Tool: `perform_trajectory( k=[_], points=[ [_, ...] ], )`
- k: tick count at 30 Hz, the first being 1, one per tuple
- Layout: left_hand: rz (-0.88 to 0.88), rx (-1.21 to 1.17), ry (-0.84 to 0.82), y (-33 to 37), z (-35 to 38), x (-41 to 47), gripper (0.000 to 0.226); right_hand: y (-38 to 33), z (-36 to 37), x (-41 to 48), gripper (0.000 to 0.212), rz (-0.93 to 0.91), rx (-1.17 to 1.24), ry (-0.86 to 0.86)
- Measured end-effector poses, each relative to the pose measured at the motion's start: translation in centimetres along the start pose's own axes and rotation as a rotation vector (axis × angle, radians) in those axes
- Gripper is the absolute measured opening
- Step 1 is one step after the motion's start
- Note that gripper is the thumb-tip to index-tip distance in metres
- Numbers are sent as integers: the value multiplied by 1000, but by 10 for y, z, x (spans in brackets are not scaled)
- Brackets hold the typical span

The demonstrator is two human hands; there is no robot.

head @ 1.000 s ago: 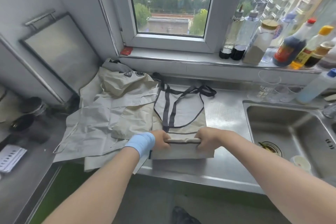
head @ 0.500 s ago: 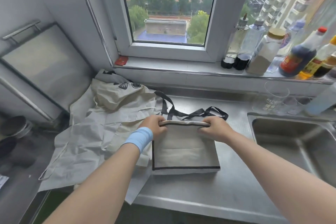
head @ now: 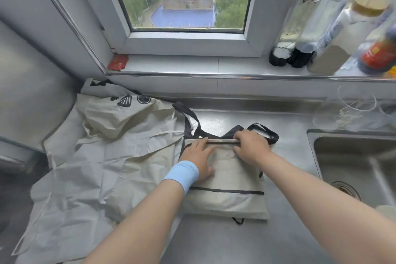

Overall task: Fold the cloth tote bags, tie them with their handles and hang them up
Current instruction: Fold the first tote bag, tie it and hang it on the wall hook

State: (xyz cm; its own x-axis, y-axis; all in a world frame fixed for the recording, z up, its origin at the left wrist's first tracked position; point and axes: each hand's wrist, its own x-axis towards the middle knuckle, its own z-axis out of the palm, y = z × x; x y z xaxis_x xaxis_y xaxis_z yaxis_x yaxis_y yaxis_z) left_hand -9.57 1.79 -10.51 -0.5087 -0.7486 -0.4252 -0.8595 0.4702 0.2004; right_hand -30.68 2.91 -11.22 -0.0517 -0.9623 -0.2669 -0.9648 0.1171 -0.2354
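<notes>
Left hand (head: pixel 199 157): lies flat with straight fingers, pressing down on the folded tote bag (head: pixel 231 199); a blue wristband (head: pixel 182 174) is on the wrist.
Right hand (head: pixel 251 146): fingers curl over the bag's far folded edge and grip it, just beside the left fingertips.
Edges and room: the bag lies on the steel counter (head: pixel 225 246). Bare steel shows in front of it, behind it up to the wall, and on the right between it and the sink (head: pixel 353 163).
Bag's look: beige cloth with black trim lines across it, folded into a squarish pad. The black handles (head: pixel 274 136) trail out behind the right hand.
Left side: a rumpled heap of other beige totes (head: pixel 96 156) touches the bag's left edge and covers that end of the counter.
Beyond: bottles (head: pixel 321 49) stand on the window sill (head: pixel 192 64); blurred glasses (head: pixel 355 109) stand behind the sink.
</notes>
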Motion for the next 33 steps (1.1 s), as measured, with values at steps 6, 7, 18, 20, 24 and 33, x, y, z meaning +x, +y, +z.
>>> perform_trajectory(
  k=[6, 7, 18, 20, 24, 33],
  points=[
    [-9, 106, -89, -7, 17, 11, 91, -8, -1, 21, 83, 57, 165, 98],
    [-12, 113, -85, -7, 17, 10, 90, -9, -1, 22, 80, 95, 156, 84],
    [40, 167, 70, 3, 40, -38, 67, -31, 51, -75, 73, -384, -152, -39],
    [-1, 160, 16, -7, 50, -49, 71, -21, 61, -86, 84, -267, -187, -156],
    [-75, 247, -23, -23, 66, -73, 79, -4, 74, -97, 79, -210, -232, -87],
    [159, 224, 96, 6, 66, -92, 55, -17, 70, -129, 73, -412, -280, -58]
  ],
)
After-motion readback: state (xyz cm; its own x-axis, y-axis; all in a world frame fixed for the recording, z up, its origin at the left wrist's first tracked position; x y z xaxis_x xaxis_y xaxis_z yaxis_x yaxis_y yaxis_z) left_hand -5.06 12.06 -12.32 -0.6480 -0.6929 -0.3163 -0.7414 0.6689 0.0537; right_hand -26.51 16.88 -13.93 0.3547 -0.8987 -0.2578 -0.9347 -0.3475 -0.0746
